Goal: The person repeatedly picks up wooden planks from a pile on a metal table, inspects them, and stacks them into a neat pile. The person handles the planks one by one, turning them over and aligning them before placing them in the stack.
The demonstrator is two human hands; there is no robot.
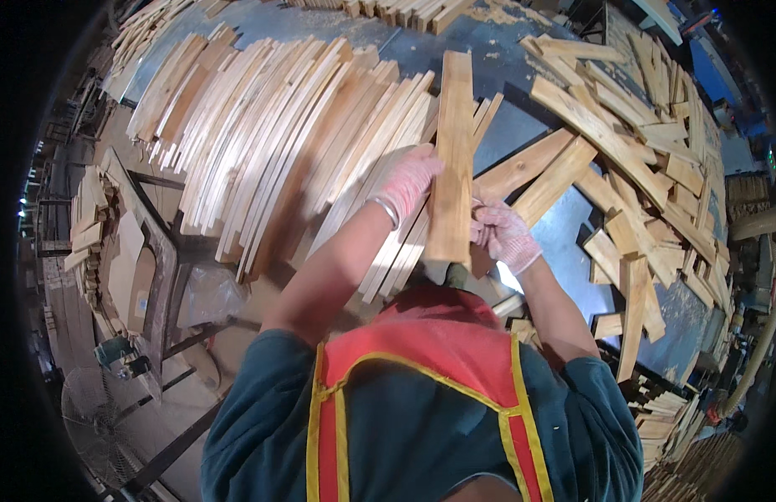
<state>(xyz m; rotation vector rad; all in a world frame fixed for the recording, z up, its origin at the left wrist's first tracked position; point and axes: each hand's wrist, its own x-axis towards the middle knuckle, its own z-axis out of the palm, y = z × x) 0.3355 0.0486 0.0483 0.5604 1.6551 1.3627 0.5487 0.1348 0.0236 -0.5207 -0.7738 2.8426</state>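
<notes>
Red vest point(421, 335) nearest, left hand point(407, 181) and right hand point(503, 234) apparently pinching upright wooden slat point(451, 151) between both grips.

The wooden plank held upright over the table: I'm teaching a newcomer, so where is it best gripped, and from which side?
Probably by the long edges near the lower end, from both sides. The plank is long, flat and narrow, and the left hand and right hand clasp it there, with its upper length free above the stacked slats.
</notes>
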